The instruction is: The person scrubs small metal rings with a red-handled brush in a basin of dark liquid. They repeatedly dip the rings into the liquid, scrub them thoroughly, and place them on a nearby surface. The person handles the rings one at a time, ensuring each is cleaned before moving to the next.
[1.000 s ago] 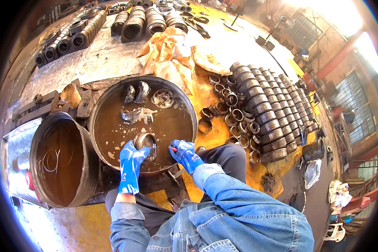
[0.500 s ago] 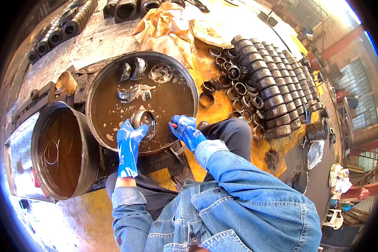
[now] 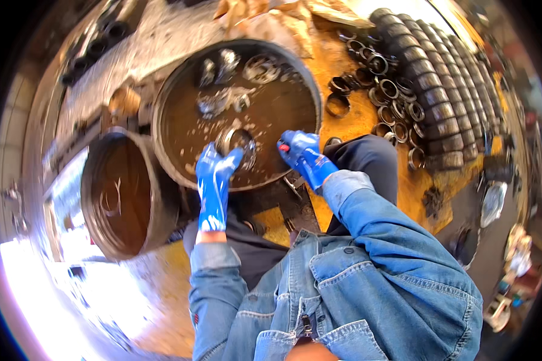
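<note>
Gloved fingers point(image 3: 207, 153) of the left hand point(image 3: 214, 171) grip a metal ring point(image 3: 225, 141) over a wide round basin point(image 3: 320, 108) of brown liquid.

The ring sits tilted at the left fingertips, its near edge between thumb and fingers, which are parted narrowly around it; whether it touches the liquid is unclear. To its right, well apart from it, the right hand point(image 3: 307, 156) curls closed around a small red object point(image 3: 283, 147). Shiny metal pieces point(image 3: 223, 102) lie farther off in the basin.
</note>
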Motion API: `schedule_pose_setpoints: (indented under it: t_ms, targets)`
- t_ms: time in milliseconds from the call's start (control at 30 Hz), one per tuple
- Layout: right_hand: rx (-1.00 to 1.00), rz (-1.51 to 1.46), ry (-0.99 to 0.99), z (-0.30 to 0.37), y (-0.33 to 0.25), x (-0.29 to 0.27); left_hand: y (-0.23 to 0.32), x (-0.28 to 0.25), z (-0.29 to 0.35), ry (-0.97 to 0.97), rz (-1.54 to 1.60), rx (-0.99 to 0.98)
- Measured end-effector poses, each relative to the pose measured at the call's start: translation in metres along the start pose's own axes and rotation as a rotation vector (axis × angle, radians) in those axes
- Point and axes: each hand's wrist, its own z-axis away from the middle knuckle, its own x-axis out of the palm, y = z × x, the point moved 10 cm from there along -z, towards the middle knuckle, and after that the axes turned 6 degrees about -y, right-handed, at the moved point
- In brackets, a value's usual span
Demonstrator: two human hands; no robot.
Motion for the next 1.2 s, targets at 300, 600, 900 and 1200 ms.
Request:
schedule_pose_setpoints:
  t_ms: [300,600,900,1200]
  targets:
    - [-0.123,-0.188,0.161,0.003,-0.003,-0.011,0.001,0.000,-0.021,0.000,-0.268,-0.037]
    - [-0.085,-0.301,-0.194,-0.015,-0.011,0.023,0.272,0.098,-0.139,-0.195,0.100,0.287]
    - [-0.023,-0.256,-0.222,-0.010,-0.002,0.023,0.360,0.189,-0.151,-0.342,0.096,0.495]
    - [-0.057,-0.395,0.174,-0.004,0.008,-0.030,0.076,0.064,-0.051,-0.147,0.022,-0.044]
